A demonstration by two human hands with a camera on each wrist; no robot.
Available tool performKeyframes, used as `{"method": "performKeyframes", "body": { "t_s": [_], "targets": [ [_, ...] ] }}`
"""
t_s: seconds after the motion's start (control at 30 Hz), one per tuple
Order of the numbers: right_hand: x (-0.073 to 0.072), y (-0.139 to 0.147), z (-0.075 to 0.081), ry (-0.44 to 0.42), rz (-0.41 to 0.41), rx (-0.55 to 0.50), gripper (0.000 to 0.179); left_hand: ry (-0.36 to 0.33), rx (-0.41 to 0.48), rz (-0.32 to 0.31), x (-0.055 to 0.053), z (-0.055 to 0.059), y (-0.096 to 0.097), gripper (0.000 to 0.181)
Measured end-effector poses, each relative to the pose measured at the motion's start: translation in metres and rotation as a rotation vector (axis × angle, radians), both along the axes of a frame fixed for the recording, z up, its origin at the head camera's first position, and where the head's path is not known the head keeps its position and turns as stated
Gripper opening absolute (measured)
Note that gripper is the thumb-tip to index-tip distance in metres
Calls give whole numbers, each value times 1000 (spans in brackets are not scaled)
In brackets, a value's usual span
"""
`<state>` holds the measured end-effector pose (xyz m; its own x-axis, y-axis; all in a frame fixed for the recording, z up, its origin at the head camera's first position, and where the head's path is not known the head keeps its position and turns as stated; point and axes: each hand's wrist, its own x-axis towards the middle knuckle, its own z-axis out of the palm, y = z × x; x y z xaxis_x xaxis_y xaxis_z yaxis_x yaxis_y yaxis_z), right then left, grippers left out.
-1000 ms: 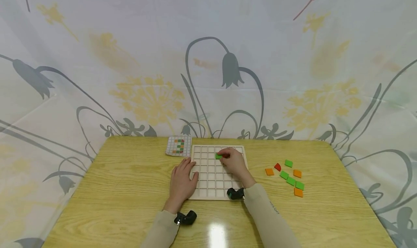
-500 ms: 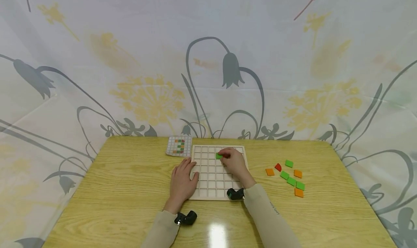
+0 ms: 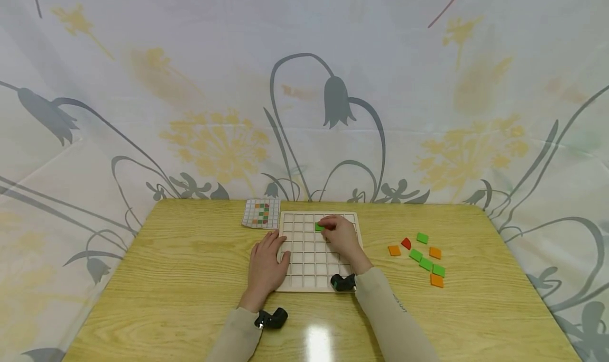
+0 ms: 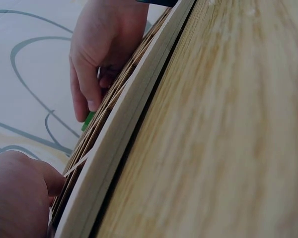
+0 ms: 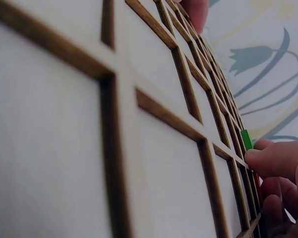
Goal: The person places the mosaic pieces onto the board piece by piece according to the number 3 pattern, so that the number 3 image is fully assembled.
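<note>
A pale wooden grid board lies flat on the table. My left hand rests on its left edge, fingers spread and relaxed. Over the upper part of the board, my right hand pinches a red tile between thumb and fingertips. Most of that tile is hidden by the fingers, so its shape cannot be made out. Directly left of it, a green square tile sits in the grid; the right wrist view shows the thumb tip close beside this green tile.
A printed pattern card lies at the board's upper left. Right of the board are several loose tiles: green squares, orange squares and a red quarter-circle. A flowered cloth hangs behind the table.
</note>
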<state>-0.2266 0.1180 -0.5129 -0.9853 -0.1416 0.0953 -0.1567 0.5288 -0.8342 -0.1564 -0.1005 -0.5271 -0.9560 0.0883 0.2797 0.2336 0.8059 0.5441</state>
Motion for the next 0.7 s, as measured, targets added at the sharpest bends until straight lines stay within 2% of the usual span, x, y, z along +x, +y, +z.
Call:
{"method": "performKeyframes", "body": {
  "t_s": [0.7],
  "targets": [
    [-1, 0, -2, 24, 8, -1, 18, -1, 3, 0, 1, 0, 0, 37]
  ]
}}
